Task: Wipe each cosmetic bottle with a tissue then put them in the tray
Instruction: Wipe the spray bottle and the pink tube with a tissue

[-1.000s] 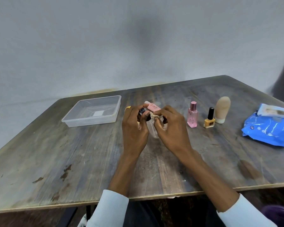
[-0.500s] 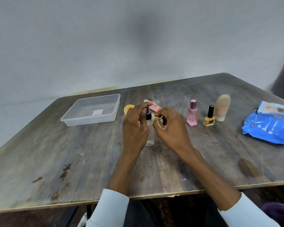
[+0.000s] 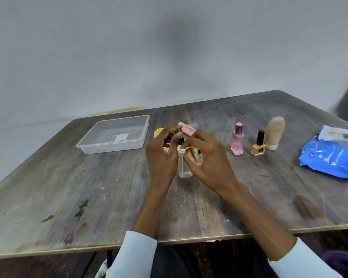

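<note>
Currently clear spray bottle (image 3: 184, 167) held above table (image 3: 88, 187) centre, left hand (image 3: 161, 157) curled round it, right hand (image 3: 205, 159) pinching tissue (image 3: 182, 149) at neck; slick plastic could slip, drop, knock pink bottle (image 3: 237, 140) beside; tray (image 3: 113, 135) well left, nothing in it

The right hand (image 3: 207, 157) has pushed the tissue (image 3: 184, 148) against the bottle's (image 3: 184, 167) neck. The black cap, visible half a second ago, is now mostly hidden.

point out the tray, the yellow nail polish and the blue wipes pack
tray (image 3: 88, 151), head view, near wall
yellow nail polish (image 3: 258, 148), head view, yellow body
blue wipes pack (image 3: 329, 159), head view, blue wrapper
</note>
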